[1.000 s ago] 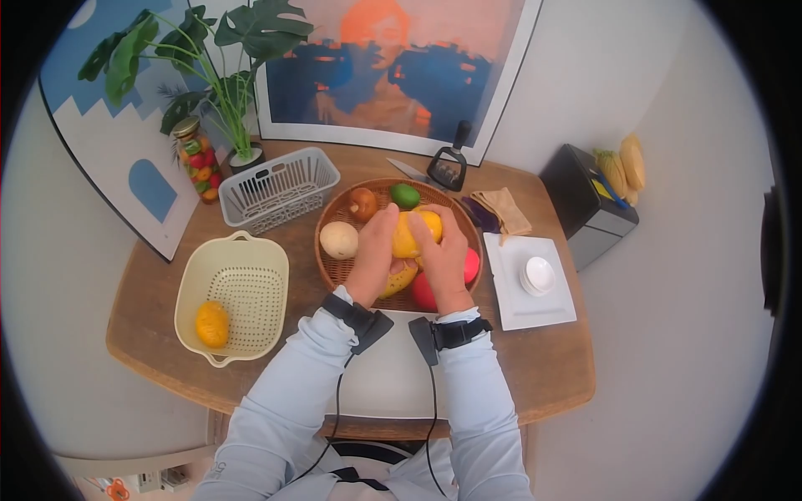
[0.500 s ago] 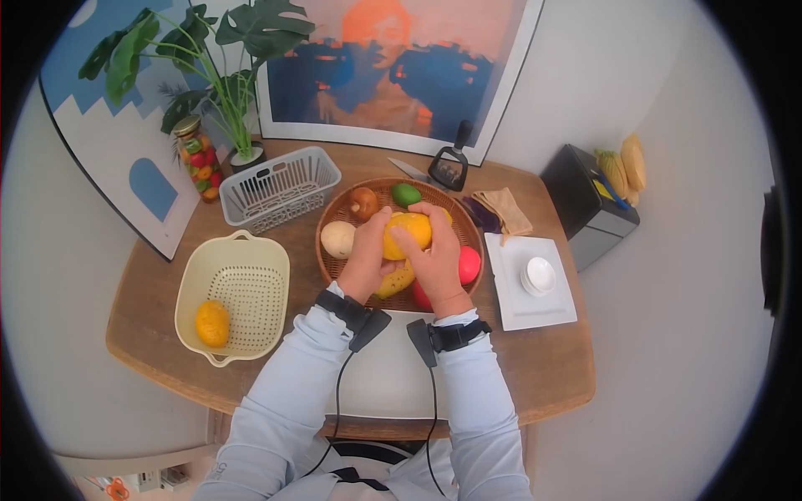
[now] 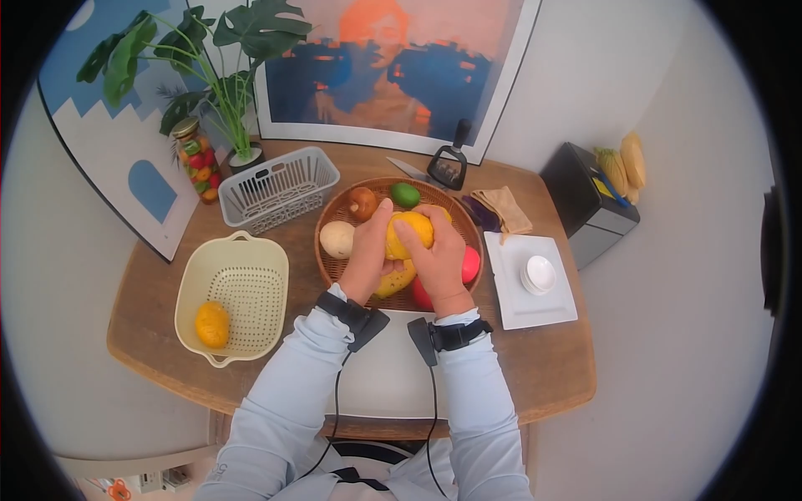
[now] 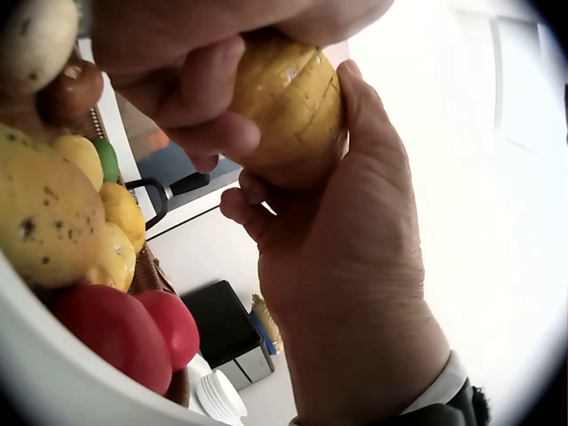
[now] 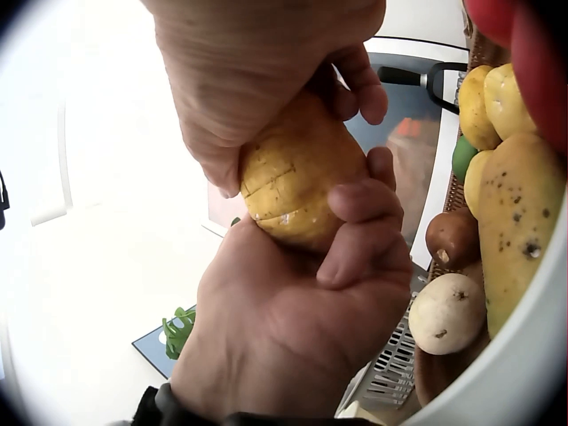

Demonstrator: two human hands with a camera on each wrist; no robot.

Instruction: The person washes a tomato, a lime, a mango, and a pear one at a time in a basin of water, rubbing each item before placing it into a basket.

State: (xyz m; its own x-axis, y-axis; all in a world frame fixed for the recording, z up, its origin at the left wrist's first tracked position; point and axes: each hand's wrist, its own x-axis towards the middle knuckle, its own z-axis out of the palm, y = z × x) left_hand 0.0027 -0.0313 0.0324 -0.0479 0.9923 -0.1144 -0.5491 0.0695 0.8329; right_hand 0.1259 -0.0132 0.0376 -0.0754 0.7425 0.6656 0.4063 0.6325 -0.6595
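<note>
Both hands hold one yellow fruit point(image 3: 408, 236) above the round wicker basket point(image 3: 324, 265). The left hand point(image 3: 365, 257) curls round its left side, and the right hand point(image 3: 439, 263) grips the right side with the thumb across the top. Score-like lines mark the fruit's skin point(image 4: 297, 106) in the left wrist view; the right wrist view shows similar lines on the fruit point(image 5: 297, 177). Below lie a spotted yellow fruit point(image 3: 395, 282), a white round one point(image 3: 337, 240), a brown one point(image 3: 362, 203), a green one point(image 3: 405, 195) and red ones point(image 3: 470, 264).
A cream colander point(image 3: 251, 334) with another yellow fruit point(image 3: 212, 324) stands at left, a grey basket point(image 3: 309, 188) behind it. At right are a white tray point(image 3: 535, 314) with small white dishes point(image 3: 537, 275), and a cloth point(image 3: 504, 209). A white board point(image 3: 376, 384) lies in front.
Over the last second, both hands have shifted slightly left and the held fruit has turned between them. The grip of both hands on it continues.
</note>
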